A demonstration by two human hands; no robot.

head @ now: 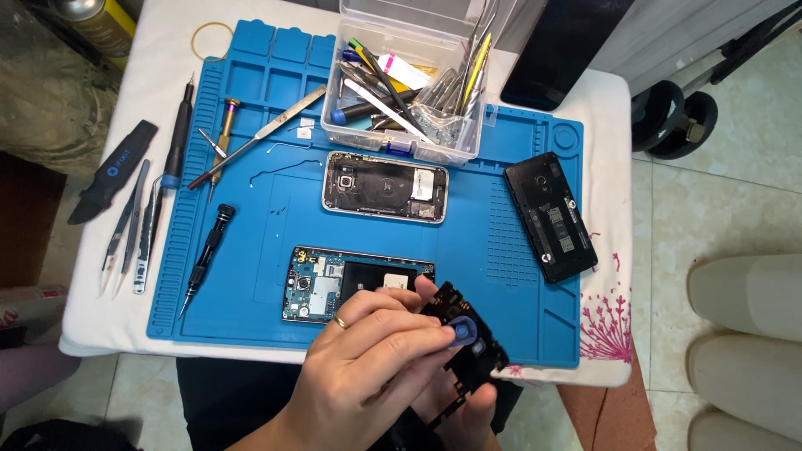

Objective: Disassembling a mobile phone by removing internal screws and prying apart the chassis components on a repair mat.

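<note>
Head camera: over the near edge of the blue mat [251, 108], the left hand [368, 367] pinches a blue pick [462, 332] against a black phone frame [468, 351]. The right hand [464, 413] grips that frame from below. Pushing too hard might snap the thin frame, or it might slip and fall on the open phone [355, 282].

A blue mat [251, 276] covers a white cloth [606, 326] with pink flowers; black frame [472, 355], blue pick [462, 333].
</note>
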